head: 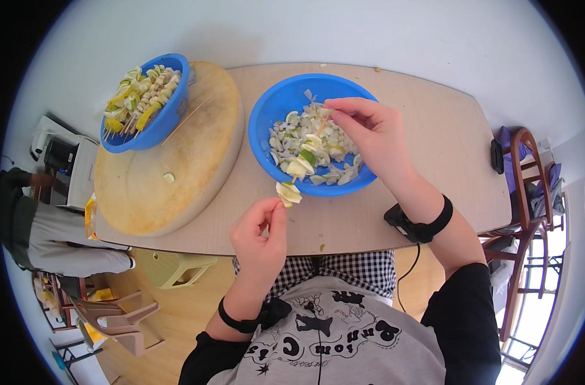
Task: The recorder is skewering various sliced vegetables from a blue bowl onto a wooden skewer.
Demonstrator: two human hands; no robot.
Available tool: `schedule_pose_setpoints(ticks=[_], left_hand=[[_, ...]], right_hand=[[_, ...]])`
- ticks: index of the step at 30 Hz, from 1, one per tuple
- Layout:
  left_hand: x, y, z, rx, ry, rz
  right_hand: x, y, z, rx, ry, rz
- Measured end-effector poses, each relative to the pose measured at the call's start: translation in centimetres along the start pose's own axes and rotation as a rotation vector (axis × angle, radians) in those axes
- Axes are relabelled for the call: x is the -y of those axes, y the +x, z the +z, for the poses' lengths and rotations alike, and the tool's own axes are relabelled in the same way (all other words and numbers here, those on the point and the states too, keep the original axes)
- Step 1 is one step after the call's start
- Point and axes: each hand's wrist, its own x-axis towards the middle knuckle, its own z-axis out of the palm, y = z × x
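A wooden skewer (323,126) threaded with pale, green-edged vegetable slices (299,166) slants over the front of a blue plastic bowl (259,149). My left hand (261,236) pinches its lower end, by the lowest slices. My right hand (369,130), above the bowl's right side, pinches a small pale piece at the skewer's upper end. Loose cut pieces (292,130) lie in the bowl. To the left, a second blue bowl (177,103) is tilted and full of loaded skewers (141,98) with pale, green and yellow pieces.
The second bowl rests on a thick round chopping board (210,159), with bare skewers (189,118) and one small slice (169,178). A black device (399,224) with a cable sits at the table's (446,192) front edge. Chairs (526,192) stand right; another person (56,236) stands left.
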Motion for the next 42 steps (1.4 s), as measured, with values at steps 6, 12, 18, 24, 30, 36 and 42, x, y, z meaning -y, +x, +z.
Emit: schedule_pose_setpoints(ticks=[6, 12, 18, 24, 30, 36, 42], left_hand=[[0.1, -0.1, 0.0, -0.002, -0.001, 0.001], [0.2, -0.1, 0.3, 0.003, 0.012, 0.024], [0.2, -0.1, 0.2, 0.011, 0.015, 0.073], [0.0, -0.1, 0.2, 0.010, 0.027, 0.079], [0.1, 0.0, 0.1, 0.022, 0.146, 0.175], [0.5, 0.0, 0.4, -0.017, 0.172, 0.187], [0.1, 0.0, 1.0, -0.027, 0.146, 0.180]], right_hand=[[-0.1, -0.3, -0.1, 0.016, -0.032, -0.027], [-0.1, -0.4, 0.0, 0.012, -0.073, -0.063], [1.2, 0.5, -0.8, 0.030, 0.354, 0.203], [0.7, 1.2, -2.0, 0.224, 0.606, 0.473], [0.4, 1.3, -2.5, 0.255, 0.613, 0.551], [1.3, 0.7, -1.7, 0.231, 0.603, 0.568], [0.5, 0.2, -0.8, 0.226, 0.575, 0.608]])
